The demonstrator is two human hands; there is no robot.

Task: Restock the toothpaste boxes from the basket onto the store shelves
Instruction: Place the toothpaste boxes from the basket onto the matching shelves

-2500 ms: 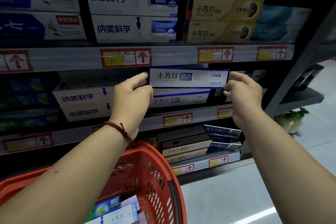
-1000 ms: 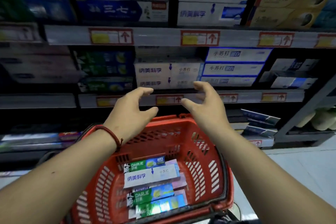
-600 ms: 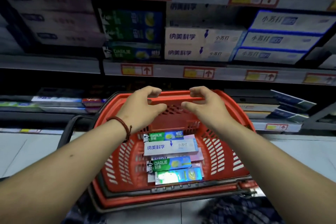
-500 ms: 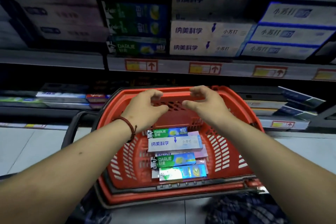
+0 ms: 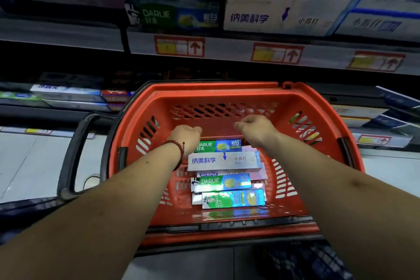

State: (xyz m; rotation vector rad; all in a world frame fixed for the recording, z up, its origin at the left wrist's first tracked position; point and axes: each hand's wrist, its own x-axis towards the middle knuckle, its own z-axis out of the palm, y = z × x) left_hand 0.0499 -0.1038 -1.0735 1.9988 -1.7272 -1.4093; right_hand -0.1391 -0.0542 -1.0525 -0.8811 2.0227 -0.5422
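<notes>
A red plastic basket (image 5: pixel 218 95) stands in front of the shelves and holds several toothpaste boxes. The far one is a green Darlie box (image 5: pixel 221 145); a white box with blue lettering (image 5: pixel 223 161) lies nearer on top. Nearer still lie another green Darlie box (image 5: pixel 223 182) and a shiny green-blue one (image 5: pixel 234 199). My left hand (image 5: pixel 187 137) hangs inside the basket over the far Darlie box's left end, fingers loosely bent, holding nothing. My right hand (image 5: pixel 255 128) hovers over that box's right end, fingers also loosely curled and empty.
The shelf above carries green Darlie boxes (image 5: pixel 175 16) and white boxes (image 5: pixel 277 2), with red price tags (image 5: pixel 179 46) on its edge. Low shelves on the left (image 5: pixel 68 93) and right (image 5: pixel 386 109) hold more boxes. The basket's black handle (image 5: pixel 75 154) sticks out left over the tiled floor.
Earlier both hands set a white-blue box on the shelf. Since then the view dropped to the basket and both hands lowered from its far rim down inside toward the boxes.
</notes>
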